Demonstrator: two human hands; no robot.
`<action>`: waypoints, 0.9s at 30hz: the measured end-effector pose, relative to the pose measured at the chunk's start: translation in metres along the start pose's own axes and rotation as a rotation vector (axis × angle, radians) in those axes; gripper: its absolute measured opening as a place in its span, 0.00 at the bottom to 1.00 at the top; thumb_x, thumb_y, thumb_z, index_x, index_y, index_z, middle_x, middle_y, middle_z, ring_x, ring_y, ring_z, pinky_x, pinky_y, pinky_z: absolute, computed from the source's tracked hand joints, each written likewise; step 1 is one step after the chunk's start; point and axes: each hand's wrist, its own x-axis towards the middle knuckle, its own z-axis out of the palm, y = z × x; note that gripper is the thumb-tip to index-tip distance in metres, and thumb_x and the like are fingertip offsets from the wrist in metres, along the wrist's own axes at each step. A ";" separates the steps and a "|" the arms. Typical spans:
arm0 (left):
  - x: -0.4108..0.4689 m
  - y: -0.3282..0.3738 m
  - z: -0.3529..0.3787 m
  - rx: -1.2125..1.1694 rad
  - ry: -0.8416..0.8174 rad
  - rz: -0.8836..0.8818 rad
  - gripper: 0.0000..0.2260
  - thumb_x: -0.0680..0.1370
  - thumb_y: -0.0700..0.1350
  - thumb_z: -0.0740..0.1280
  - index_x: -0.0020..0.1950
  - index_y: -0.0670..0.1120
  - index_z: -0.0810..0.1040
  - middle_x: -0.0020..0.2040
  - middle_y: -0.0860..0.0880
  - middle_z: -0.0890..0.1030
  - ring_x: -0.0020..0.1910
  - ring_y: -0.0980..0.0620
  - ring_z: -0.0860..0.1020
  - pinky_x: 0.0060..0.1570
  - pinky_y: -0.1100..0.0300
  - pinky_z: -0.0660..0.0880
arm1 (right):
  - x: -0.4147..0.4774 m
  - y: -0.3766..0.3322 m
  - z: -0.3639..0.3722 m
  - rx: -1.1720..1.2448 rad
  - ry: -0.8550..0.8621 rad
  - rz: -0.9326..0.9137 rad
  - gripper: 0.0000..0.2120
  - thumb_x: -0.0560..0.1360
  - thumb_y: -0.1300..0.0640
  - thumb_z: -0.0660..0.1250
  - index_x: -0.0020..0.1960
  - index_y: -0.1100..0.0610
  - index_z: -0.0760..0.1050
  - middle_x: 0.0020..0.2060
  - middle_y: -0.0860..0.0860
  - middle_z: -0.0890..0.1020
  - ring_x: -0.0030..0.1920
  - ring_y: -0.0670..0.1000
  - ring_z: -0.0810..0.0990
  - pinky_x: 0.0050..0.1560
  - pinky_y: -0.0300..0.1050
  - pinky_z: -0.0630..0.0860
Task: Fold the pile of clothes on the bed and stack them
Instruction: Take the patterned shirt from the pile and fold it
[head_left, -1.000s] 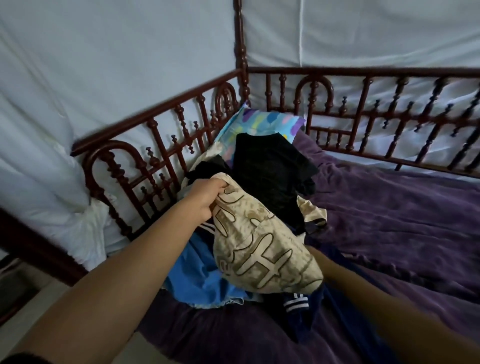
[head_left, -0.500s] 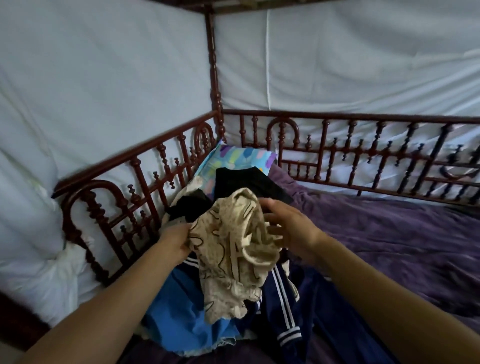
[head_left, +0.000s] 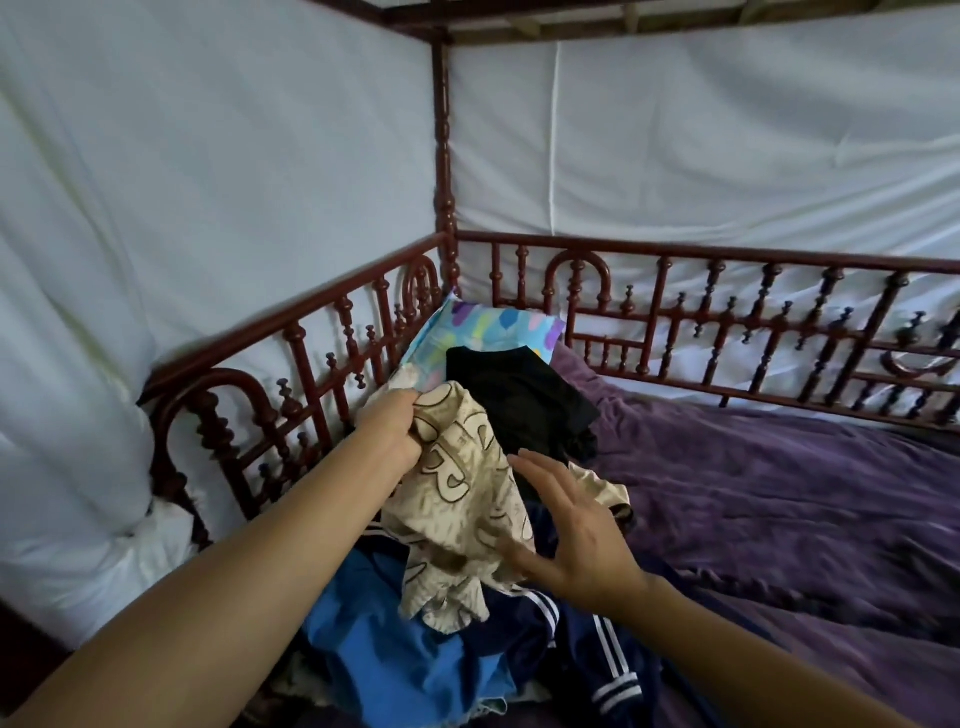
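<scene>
Pickup step: left hand (head_left: 392, 434) grips beige garment (head_left: 457, 514); right hand (head_left: 576, 545), fingers spread at four o'clock, should take its edge.

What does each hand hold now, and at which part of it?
The left hand grips the beige garment at its upper edge. The right hand is open beside the garment and holds nothing.
</scene>
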 end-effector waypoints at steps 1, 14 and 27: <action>0.002 0.005 0.003 -0.001 0.016 0.011 0.14 0.75 0.35 0.66 0.60 0.36 0.77 0.53 0.39 0.82 0.49 0.42 0.82 0.52 0.45 0.79 | 0.000 -0.004 0.004 -0.070 0.039 -0.065 0.40 0.71 0.31 0.64 0.76 0.44 0.55 0.75 0.47 0.62 0.71 0.50 0.67 0.61 0.47 0.72; 0.015 0.010 -0.007 0.506 -0.203 0.234 0.07 0.72 0.42 0.72 0.49 0.48 0.79 0.46 0.45 0.81 0.41 0.50 0.80 0.32 0.59 0.73 | 0.100 -0.004 -0.054 0.381 0.206 0.622 0.14 0.76 0.65 0.57 0.36 0.56 0.77 0.26 0.46 0.80 0.28 0.45 0.77 0.25 0.37 0.72; -0.063 -0.105 0.014 1.049 -0.532 0.737 0.10 0.69 0.50 0.74 0.48 0.52 0.78 0.44 0.55 0.81 0.45 0.56 0.80 0.47 0.60 0.77 | 0.081 0.022 -0.108 0.647 0.283 0.951 0.11 0.77 0.66 0.59 0.48 0.62 0.80 0.36 0.54 0.83 0.35 0.52 0.82 0.35 0.43 0.78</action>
